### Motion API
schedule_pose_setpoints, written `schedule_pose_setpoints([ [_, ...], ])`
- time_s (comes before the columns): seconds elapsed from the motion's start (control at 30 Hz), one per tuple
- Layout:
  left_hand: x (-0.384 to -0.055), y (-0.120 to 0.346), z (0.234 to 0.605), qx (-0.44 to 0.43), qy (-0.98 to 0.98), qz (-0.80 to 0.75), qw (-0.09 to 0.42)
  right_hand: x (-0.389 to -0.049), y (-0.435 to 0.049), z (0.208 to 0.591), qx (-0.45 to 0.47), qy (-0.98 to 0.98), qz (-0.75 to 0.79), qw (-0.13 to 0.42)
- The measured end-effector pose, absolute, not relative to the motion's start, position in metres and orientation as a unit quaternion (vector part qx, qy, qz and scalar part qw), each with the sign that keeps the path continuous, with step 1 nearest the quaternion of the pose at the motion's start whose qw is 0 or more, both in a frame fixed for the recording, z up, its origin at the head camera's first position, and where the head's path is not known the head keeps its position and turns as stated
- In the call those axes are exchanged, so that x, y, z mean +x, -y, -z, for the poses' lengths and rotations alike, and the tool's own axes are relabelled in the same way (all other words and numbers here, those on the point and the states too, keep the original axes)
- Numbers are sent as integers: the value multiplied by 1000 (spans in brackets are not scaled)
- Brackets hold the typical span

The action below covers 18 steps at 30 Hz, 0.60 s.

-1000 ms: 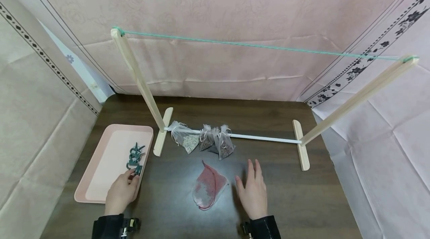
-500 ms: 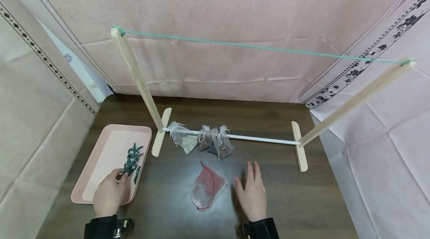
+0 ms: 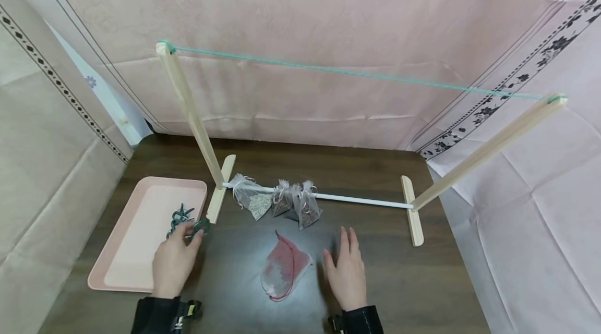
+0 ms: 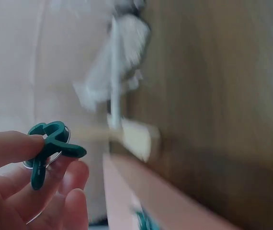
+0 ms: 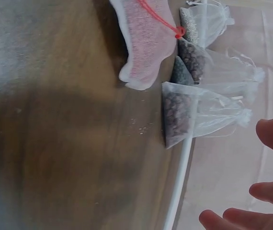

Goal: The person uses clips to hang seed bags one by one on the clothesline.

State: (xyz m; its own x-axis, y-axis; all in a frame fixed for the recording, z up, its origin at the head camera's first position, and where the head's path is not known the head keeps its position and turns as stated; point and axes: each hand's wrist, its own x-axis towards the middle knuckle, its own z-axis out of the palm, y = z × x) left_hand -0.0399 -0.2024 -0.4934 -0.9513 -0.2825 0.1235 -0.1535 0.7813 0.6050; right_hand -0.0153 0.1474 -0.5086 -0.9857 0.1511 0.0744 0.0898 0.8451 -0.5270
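Observation:
My left hand (image 3: 175, 262) pinches a dark green spring clip (image 4: 55, 143) between thumb and fingers, at the right edge of the pink tray (image 3: 109, 244). More green clips (image 3: 179, 216) lie in that tray, partly hidden behind the hand. My right hand (image 3: 348, 277), fingers extended, hovers over the table and holds nothing. To its left a red and white mesh pouch (image 3: 284, 267) with a red cord lies flat. Behind it, several sheer drawstring bags (image 3: 308, 211) with grainy contents lean along a white rod (image 3: 361, 200).
Two wooden posts, a left one (image 3: 191, 109) and a right one (image 3: 488, 152), stand on flat wooden feet. A green string (image 3: 328, 69) runs between their tops. Patterned cloth (image 3: 300, 5) hangs behind the brown table (image 3: 371, 167) and at both sides.
My left hand reached among the clips in the tray, then moved right and up with one green clip pinched. The right hand stays nearly still. The whole head view has shifted slightly.

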Motion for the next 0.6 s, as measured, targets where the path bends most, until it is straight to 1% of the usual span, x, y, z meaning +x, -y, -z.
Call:
schedule_pose_setpoints([
  [0.07, -45, 189, 491, 93, 931, 340, 95, -16, -145, 505, -61, 957, -277, 62],
  [0.2, -55, 161, 479, 77, 904, 419, 36, -20, -140, 496, -49, 952, -293, 75],
  [0.3, -60, 138, 469, 68, 882, 466, 6, -23, -135, 488, -34, 949, -302, 89],
  [0.5, -60, 98, 459, 10, 850, 526, -3, -26, -124, 474, -20, 942, -321, 97],
  [0.6, -59, 88, 458, -15, 848, 529, 5, -27, -118, 468, -14, 939, -328, 97],
])
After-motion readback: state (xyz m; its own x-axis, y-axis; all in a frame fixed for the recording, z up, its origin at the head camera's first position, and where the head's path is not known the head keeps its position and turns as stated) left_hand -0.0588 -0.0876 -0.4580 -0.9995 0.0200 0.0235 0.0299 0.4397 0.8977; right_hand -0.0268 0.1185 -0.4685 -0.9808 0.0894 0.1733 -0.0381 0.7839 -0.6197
